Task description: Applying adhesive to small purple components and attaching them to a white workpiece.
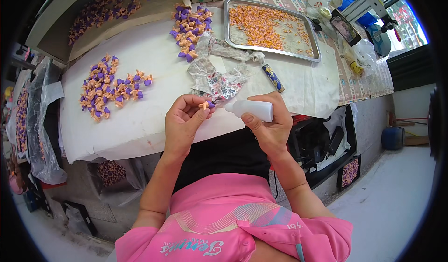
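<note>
Your left hand (183, 122) pinches a tiny orange-and-purple piece (205, 105) between its fingers (198, 114), and your right hand (270, 127) is clenched around a white squeeze bottle (251, 109) whose nozzle points at that piece, almost touching it; both sit just in front of the crumpled floral cloth (219, 77). Squeeze too hard, I judge, and the liquid may flood the piece and run onto your fingertips; a slack pinch could let so small a part drop over the near edge of the surface (140, 126).

The surface is covered in white sheeting; left of the cloth lies a scatter of purple-and-orange pieces (109, 88); behind the cloth sits a second heap (190, 26); right of that heap stands a metal tray (272, 25) of orange parts; a small patterned tube (272, 77) lies just right of the cloth. Grey floor shows beyond, with a window far right.
</note>
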`<state>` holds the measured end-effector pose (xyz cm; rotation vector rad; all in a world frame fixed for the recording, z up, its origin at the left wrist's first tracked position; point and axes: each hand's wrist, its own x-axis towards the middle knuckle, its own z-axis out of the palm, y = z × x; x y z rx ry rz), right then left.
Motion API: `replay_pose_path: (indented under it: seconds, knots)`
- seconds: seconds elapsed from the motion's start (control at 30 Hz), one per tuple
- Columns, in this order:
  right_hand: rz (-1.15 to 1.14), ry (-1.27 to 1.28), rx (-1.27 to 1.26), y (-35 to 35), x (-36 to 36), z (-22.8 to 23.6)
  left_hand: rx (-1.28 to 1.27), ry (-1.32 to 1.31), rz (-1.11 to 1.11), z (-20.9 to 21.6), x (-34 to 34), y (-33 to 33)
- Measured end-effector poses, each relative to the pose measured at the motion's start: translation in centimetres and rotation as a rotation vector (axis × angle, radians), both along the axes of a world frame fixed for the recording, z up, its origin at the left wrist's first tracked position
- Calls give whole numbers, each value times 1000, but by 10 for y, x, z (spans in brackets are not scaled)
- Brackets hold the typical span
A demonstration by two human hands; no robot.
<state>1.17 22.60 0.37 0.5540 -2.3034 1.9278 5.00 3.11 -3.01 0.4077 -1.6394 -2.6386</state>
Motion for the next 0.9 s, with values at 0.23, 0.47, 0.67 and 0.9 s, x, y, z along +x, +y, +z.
replay_pose_path:
  seconds: [0.23, 0.47, 0.67, 0.9]
  knots:
    - [-3, 33, 11, -5, -1, -2, 8, -2, -10, -3, -1, -3]
    - [4, -9, 42, -7, 0, 3, 5, -8, -9, -2, 0, -4]
    - [7, 50, 79, -2, 1, 4, 1, -6, -11, -3, 0, -3]
    - [-7, 53, 81, 1, -1, 3, -1, -5, -12, -2, 0, 0]
